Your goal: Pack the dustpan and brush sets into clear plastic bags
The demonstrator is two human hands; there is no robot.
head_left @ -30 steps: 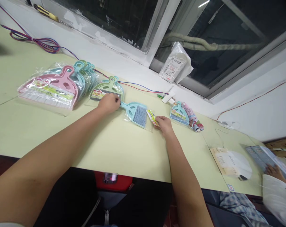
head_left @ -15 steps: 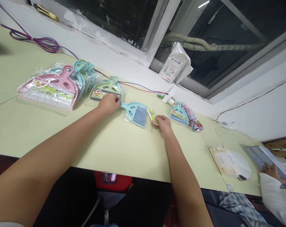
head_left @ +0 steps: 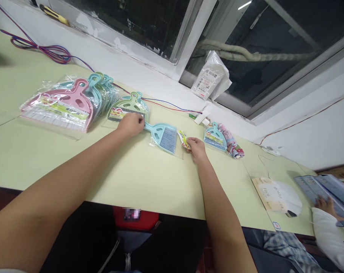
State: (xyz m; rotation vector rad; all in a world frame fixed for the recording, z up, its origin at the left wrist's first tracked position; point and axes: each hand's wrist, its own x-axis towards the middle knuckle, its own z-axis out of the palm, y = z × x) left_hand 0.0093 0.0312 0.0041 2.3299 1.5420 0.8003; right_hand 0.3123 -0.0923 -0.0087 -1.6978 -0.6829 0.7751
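My left hand [head_left: 132,124] is closed round the handle end of a light-blue dustpan [head_left: 158,131], which lies flat with a grey-bristled brush [head_left: 168,139] in it. Clear plastic shows under its lower edge. Just right of the bristles, my right hand [head_left: 197,149] pinches a small yellow, white and red label card [head_left: 183,139]. Behind my left hand lies a wrapped green dustpan set [head_left: 132,104], partly covered by that hand. Further left is a stack of bagged sets with a pink dustpan [head_left: 66,100] in front.
A bagged blue set [head_left: 214,137] and a rolled patterned cloth bundle [head_left: 231,142] lie to the right. Cables [head_left: 172,107] run along the wall. A white package [head_left: 209,77] leans at the window. At far right, another person's hand [head_left: 325,204] rests on a grey-blue box [head_left: 308,185].
My hands, the dustpan and the label card stay almost in place. At far right, the grey-blue box by the other person's hand has shifted and looks more opened out.
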